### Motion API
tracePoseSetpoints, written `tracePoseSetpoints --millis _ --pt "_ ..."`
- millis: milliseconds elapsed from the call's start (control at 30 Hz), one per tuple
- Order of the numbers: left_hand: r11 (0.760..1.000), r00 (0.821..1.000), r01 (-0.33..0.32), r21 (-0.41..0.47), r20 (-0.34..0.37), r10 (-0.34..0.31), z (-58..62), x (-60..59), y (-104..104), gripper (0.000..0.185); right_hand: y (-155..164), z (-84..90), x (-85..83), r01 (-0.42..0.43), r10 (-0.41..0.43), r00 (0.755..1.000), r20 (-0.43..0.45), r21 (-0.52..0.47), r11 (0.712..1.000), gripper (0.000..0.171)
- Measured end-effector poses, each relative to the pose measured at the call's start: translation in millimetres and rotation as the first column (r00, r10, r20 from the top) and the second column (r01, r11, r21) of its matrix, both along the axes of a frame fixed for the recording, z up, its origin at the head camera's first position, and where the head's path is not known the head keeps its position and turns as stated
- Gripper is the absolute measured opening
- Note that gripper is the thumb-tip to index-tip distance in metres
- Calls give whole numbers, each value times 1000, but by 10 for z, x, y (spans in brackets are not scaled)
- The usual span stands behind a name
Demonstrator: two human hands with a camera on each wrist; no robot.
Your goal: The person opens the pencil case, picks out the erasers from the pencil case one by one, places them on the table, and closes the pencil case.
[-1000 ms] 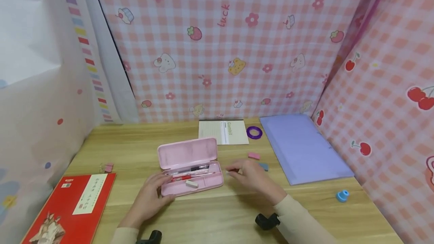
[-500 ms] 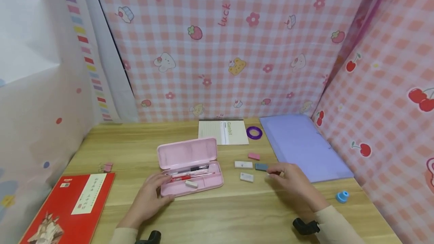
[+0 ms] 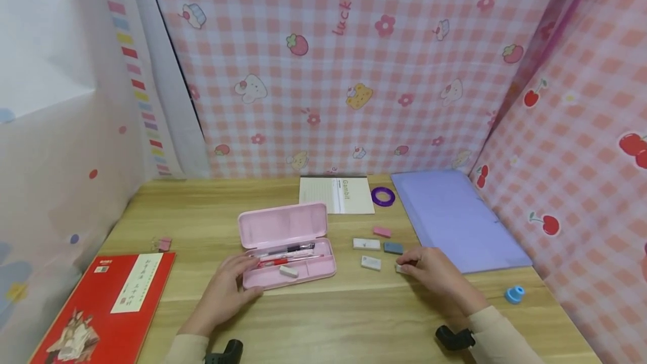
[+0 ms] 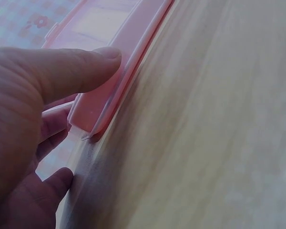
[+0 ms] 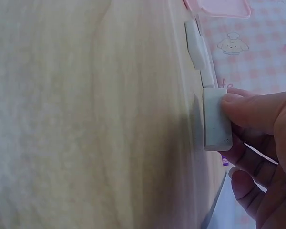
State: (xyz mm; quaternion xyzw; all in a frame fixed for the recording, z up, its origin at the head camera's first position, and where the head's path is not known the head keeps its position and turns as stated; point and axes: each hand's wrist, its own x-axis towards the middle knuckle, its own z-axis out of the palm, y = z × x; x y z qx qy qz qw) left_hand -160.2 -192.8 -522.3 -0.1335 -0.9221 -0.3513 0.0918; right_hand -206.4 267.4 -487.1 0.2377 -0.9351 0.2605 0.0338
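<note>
A: Start with the big things. Where does your work sit?

B: On the desk, with the open pink case in the middle. Your left hand rests at its near left corner, thumb pressed on the rim and fingers curled under the edge (the left wrist view shows this plainly), so it grips the case and steadies it.

A: And your right hand?

B: Your right hand lies to the right of the case, just short of the purple folder. Its thumb and fingers pinch a small white eraser, which touches the desk.

A: How will that eraser handle?

B: I judge it light and a little rubbery, firm enough to keep its block shape, with no danger of breaking. You should take it by its long flat sides, as you do now; a pinch at one corner could let it swivel.

A: And the case?

B: It looks like thin hard plastic, light and likely to slide on the smooth wood, so your hold at the rim makes sense. Its lid stands up at the back.

A: What is nearby?

B: Two more white erasers lie between the case and your right hand, with a grey one and a pink one beside them.
</note>
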Motion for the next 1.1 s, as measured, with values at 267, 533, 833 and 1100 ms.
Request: tracePoseSetpoints --millis 267,533,833,1100 --pt "1000 1000 -7 -5 16 7 44 1 7 62 11 -47 -38 8 -8 1000 -5 26 1000 10" --pt "1000 1000 -12 12 25 12 18 0 -2 61 28 -90 -55 22 -25 998 52 48 999 23" --pt "1000 1000 -14 11 20 14 1 -10 2 60 61 -123 -55 20 -22 999 48 37 999 24" --pt "1000 1000 -16 13 23 16 2 -9 14 61 77 -124 -47 38 -40 997 71 22 999 25"
